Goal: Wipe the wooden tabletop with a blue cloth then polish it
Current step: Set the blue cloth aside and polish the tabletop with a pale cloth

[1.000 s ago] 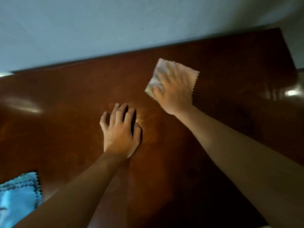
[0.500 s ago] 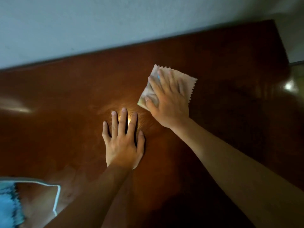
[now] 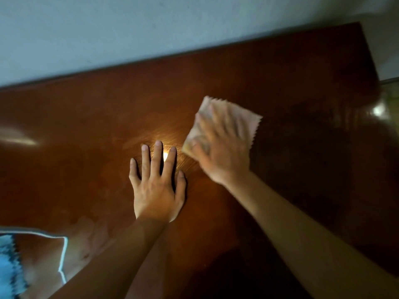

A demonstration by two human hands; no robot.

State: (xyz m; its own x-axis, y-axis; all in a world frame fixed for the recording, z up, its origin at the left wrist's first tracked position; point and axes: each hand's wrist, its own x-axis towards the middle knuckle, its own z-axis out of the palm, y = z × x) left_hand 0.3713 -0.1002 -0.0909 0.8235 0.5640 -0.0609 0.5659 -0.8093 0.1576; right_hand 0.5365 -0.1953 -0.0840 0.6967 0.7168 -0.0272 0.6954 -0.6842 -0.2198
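- Wooden tabletop (image 3: 86,130): dark, glossy, set against a pale wall (image 3: 108,29); I see a bright glare spot near the middle.
- Right hand (image 3: 222,152): blurred, fingers spread flat, pressing a pale zigzag-edged polishing cloth (image 3: 248,119) onto the wood.
- Left hand (image 3: 156,186): flat on the wood, fingers straight and splayed, holding nothing, just beside the right hand.
- Blue cloth (image 3: 8,268): at my lower left edge, well apart from both hands.

No text, label, brand, number or sign can be read anywhere, neither on the dark glossy wooden bench (image 3: 86,130) nor on either cloth
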